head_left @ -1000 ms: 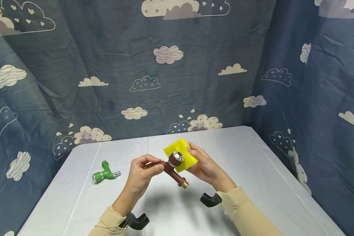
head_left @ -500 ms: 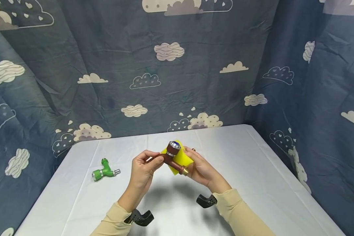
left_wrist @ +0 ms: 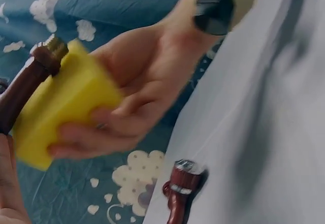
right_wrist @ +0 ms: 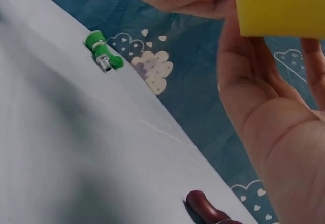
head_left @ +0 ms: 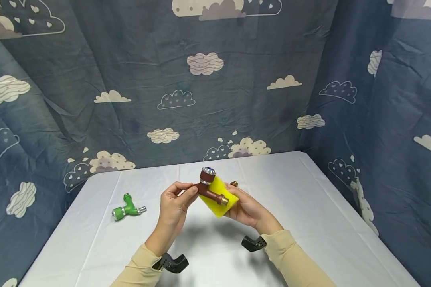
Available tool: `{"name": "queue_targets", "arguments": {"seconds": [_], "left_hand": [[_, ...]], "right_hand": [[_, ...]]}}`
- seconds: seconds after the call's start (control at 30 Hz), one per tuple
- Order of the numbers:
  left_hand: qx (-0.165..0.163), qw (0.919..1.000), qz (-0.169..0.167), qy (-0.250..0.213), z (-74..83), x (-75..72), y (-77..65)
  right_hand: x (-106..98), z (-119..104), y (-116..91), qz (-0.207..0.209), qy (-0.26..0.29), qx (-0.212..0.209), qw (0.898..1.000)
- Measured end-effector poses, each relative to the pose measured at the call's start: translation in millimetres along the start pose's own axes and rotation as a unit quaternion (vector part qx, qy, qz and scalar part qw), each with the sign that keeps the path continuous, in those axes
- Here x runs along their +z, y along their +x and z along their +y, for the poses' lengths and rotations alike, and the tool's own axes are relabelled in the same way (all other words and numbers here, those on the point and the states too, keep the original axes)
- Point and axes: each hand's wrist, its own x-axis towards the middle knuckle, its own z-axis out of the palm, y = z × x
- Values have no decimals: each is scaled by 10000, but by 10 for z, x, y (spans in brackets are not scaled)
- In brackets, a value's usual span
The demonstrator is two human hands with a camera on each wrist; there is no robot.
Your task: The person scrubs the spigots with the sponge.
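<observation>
Above the table, my left hand pinches a reddish-brown water tap by one end between thumb and fingers. The tap's chrome-topped knob points up, and its brass threaded end points right. In my right hand is a yellow sponge, held against the far side of the tap around its threaded arm. From the left wrist view, the sponge lies along the tap's arm, with the right-hand fingers curled on its outer face.
A green tap lies on the white-covered table at the left. Another reddish-brown tap lies on the table, mostly hidden behind my right hand in the head view. A dark cloud-patterned curtain stands behind and beside the table.
The sponge has moved from behind the knob down to the threaded arm. The held tap has turned, its knob now upright and its threaded end higher. The other brown tap has come partly into sight.
</observation>
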Motion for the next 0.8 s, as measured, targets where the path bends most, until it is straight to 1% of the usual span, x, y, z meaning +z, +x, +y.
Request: {"name": "queue_targets", "arguments": {"seconds": [0.1,0.2,0.37,0.5,0.6,0.73,0.8], "left_hand": [[11,9997,228,-55,16,-38,45],[42,9994,339,-44,37,-68,92],[223,9985,474,-126,108,-141,208],[367,9965,744,-134,149,-229,363],[386,9941,1009,23,140,-309,496],[306,9898,1358,314,93,-444,661],[277,9876,1477,460,62,-517,733]], "right_hand": [[-19,2,-29,-112,-85,124,9998],[-28,-10,-44,-131,-152,172,9997],[-23,-33,-49,34,-178,240,9995],[-49,-63,-128,236,-296,253,9990],[-78,-102,-237,252,-402,230,9986],[-101,-160,-369,214,-503,219,9983],[-112,-191,-420,238,-566,232,9978]]}}
